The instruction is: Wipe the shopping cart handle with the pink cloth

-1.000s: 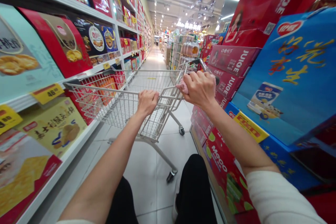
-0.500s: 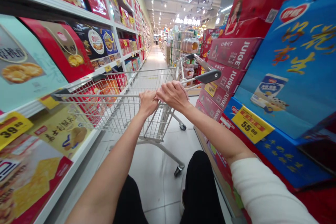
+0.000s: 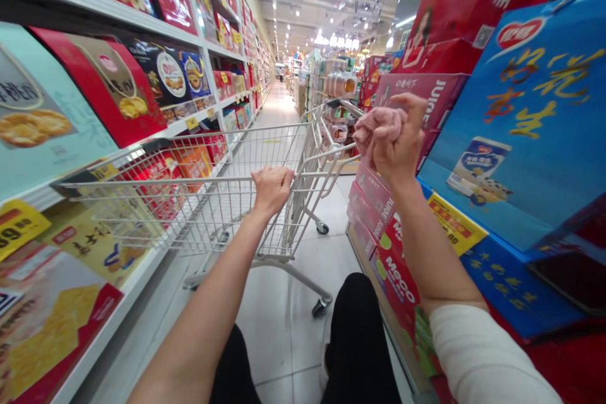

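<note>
A wire shopping cart [image 3: 199,202] stands in front of me in a supermarket aisle, tilted toward the left shelves. My left hand [image 3: 271,189] is closed around a metal bar at the cart's near end. My right hand [image 3: 395,139] is raised off the cart, level with its handle [image 3: 348,107], and is closed around a bunched pink cloth [image 3: 376,125]. The cart's basket holds nothing that I can see.
Shelves [image 3: 142,139] of boxed biscuits with yellow price tags line the left side. Stacked red and blue cartons [image 3: 516,120] crowd the right, close to my right arm. The white tiled aisle [image 3: 279,107] runs straight ahead. My dark trousers [image 3: 364,341] show below.
My right hand left the cart bar beside my left hand and rose to the right, the pink cloth showing in it. The cart swung a little further left.
</note>
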Demonstrator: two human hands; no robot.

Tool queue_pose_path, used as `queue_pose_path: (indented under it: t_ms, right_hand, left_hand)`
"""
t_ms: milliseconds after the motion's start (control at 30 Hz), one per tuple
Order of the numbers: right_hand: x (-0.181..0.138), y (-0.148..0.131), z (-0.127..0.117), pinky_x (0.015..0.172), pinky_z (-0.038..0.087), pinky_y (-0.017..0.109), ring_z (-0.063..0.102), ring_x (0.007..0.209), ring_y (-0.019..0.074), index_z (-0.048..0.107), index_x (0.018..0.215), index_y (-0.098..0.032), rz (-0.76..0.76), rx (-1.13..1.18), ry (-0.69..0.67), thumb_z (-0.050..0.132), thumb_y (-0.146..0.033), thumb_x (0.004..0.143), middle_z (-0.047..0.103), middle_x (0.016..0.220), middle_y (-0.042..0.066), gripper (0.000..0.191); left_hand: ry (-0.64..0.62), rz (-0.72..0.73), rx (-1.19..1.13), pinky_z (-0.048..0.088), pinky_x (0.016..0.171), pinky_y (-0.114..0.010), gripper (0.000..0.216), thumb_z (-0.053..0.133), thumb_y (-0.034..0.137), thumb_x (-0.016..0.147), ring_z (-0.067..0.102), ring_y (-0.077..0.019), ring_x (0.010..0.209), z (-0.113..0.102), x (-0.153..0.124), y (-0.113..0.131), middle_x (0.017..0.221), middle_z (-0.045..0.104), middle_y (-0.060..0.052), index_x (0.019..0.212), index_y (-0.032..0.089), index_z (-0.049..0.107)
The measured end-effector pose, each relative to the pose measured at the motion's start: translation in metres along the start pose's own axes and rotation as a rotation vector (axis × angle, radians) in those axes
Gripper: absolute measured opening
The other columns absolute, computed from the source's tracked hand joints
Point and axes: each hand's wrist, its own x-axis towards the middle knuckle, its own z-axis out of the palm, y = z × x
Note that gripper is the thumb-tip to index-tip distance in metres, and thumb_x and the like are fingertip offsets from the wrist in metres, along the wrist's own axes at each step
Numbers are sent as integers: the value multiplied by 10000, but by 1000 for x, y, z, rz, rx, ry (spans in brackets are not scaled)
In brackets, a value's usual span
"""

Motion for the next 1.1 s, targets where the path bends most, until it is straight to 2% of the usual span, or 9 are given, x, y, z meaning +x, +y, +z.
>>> queue_pose_path:
  t_ms: [67,133,233,367,567,733,900,1000,1100]
  right_hand:
    - [18,6,-11,734,469,372,624,841,212,703,982,-184,12,-78,31,188,-759,1031,659,914,124,774]
    - [32,15,-12,796,452,394,607,921,235,715,932,-185,4,-171,39,263,-724,1044,670,1010,182,712]
    - [40,29,0,831,401,399,575,911,233,701,1083,-194,11,-274,-91,359,-599,1086,690,984,141,530]
    - [32,30,16,799,356,366,555,881,231,688,1020,-186,-8,-390,-253,377,-549,1093,679,899,100,483]
    - [20,-1,28,776,344,356,560,828,236,689,961,-175,-37,-438,-314,381,-471,1088,671,815,100,446]
    - [-3,-53,58,779,360,357,589,854,233,690,997,-190,-16,-418,-364,324,-459,1110,695,888,108,468]
    - [-48,-90,92,873,415,370,619,973,226,668,1093,-243,-253,-313,-499,417,-447,1102,717,1006,82,323]
    - [-68,-78,92,1020,448,396,615,1131,209,640,1258,-277,-469,-194,-502,462,-289,1090,713,1222,76,246]
    - [-81,-45,77,1118,468,417,580,1236,190,628,1319,-354,-567,-89,-486,513,-177,1049,682,1323,43,343]
  left_hand:
    - [9,-2,2,293,914,-443,375,383,351,1036,560,-255,964,0,-1,0,866,729,-68,710,221,514]
    - [13,-5,4,294,917,-444,375,383,351,1038,559,-256,971,-1,-3,0,864,728,-70,711,222,514]
    - [6,-14,10,295,921,-445,371,386,344,1037,559,-256,976,-1,-4,1,865,727,-73,711,221,515]
    - [5,-21,11,298,930,-441,369,388,345,1037,559,-257,978,-2,-4,4,873,727,-73,712,221,511]
    - [32,-32,16,301,940,-455,352,385,342,1031,560,-264,972,-1,-6,6,893,730,-76,723,226,510]
    - [50,-33,23,301,949,-466,362,385,351,1032,562,-269,975,-1,-7,6,886,726,-77,714,228,504]
    - [30,-44,37,313,911,-452,330,392,317,1023,574,-273,949,-3,-7,5,856,705,-78,743,231,542]
    - [18,-38,25,317,895,-440,305,398,295,1015,578,-273,952,-3,-7,2,856,703,-78,766,230,561]
    - [21,-17,36,313,905,-442,343,387,327,1030,567,-270,958,-2,-7,1,856,707,-77,733,230,530]
